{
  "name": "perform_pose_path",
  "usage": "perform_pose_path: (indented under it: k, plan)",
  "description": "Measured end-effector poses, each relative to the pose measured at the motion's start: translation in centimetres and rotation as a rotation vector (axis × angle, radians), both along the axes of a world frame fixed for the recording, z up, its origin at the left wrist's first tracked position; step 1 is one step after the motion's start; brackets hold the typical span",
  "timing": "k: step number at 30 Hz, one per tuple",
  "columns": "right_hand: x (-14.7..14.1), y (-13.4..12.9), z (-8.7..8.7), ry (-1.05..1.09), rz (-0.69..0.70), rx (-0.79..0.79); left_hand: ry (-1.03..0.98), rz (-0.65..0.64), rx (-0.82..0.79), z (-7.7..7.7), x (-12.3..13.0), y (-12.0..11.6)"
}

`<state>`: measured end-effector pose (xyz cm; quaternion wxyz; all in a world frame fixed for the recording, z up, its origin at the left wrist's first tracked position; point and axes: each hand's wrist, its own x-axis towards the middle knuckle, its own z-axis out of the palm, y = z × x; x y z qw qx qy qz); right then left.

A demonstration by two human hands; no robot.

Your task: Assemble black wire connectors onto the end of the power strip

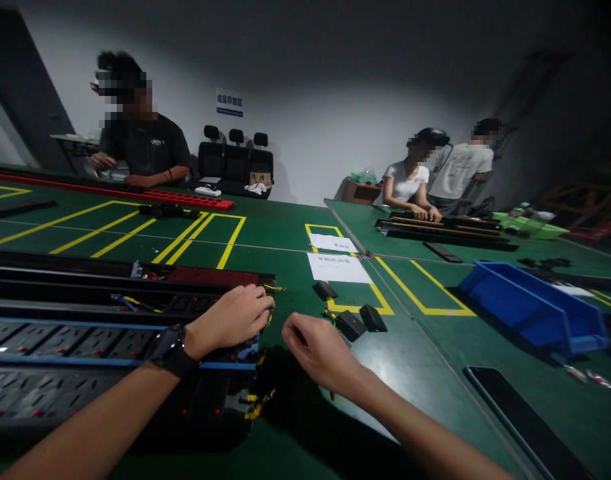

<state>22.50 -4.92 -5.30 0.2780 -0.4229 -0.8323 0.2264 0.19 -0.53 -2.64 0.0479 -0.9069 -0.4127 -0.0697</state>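
Observation:
My left hand [236, 316], with a dark watch on its wrist, lies over the right-hand end of a power strip with blue edges [80, 340], fingers curled down around it. Just right of that end, my right hand [319, 348] is closed with the fingertips pinched together; whatever they hold is hidden. Another dark power strip [40, 393] lies on the near side, with yellow-green wires [258, 403] sticking out of its end. Black rails with a dark red part [212, 277] lie on the far side. Small black end caps [351, 325] sit beyond my right hand.
The green table [280, 230] carries yellow tape outlines and paper sheets [338, 268]. At right are a blue bin [535, 307] and a phone [522, 417]. Co-workers are across the table, one behind a red rail [185, 199], another at a stack of dark rails [445, 230].

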Motion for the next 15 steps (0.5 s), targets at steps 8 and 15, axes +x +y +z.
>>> perform_pose_path:
  k: [8,15]
  plan:
    - [-0.1,-2.7,-4.6,0.758,0.021,-0.583,-0.033,-0.013,0.021,-0.6,-0.3,0.2]
    - [2.5,2.2,-5.0,0.842,-0.052,-0.593,-0.050,-0.015,0.038,-0.7,-0.4,0.3]
